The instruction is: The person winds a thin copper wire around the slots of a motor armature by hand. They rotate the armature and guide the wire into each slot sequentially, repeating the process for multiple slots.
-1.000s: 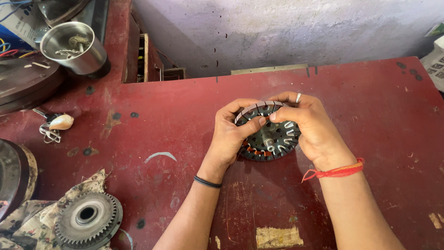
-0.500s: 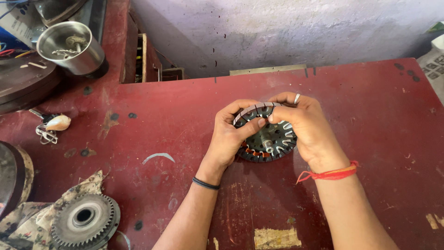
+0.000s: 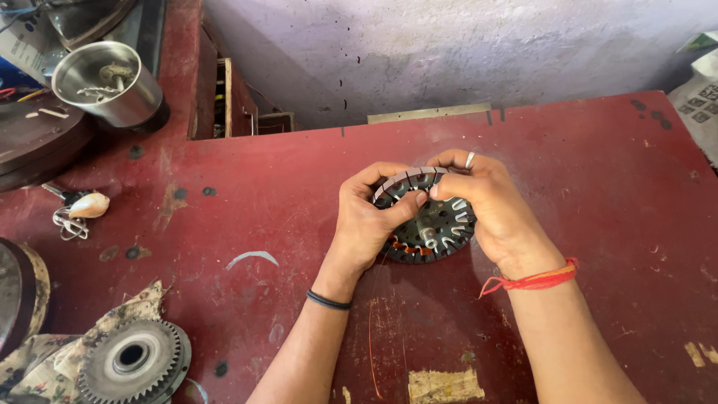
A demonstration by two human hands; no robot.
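A round slotted motor stator (image 3: 430, 224) with white slot liners and a little copper winding at its lower edge is held tilted above the dark red table (image 3: 284, 202). My left hand (image 3: 366, 221) grips its left rim, thumb pressed on the face. My right hand (image 3: 493, 206), wearing a ring and a red wrist thread, holds the right rim with its fingertips pinching at the top edge. A thin copper wire (image 3: 372, 329) trails from the stator down toward me.
A steel cup (image 3: 108, 82) stands at the back left beside dark round plates (image 3: 37, 142). A toothed metal disc (image 3: 131, 363) lies on patterned cloth at the near left. A small shell-like piece with wire (image 3: 82, 209) rests left. Grey wall behind.
Both hands and the stator keep almost the same pose; the view has shifted slightly. My right fingertips stay at the top rim.
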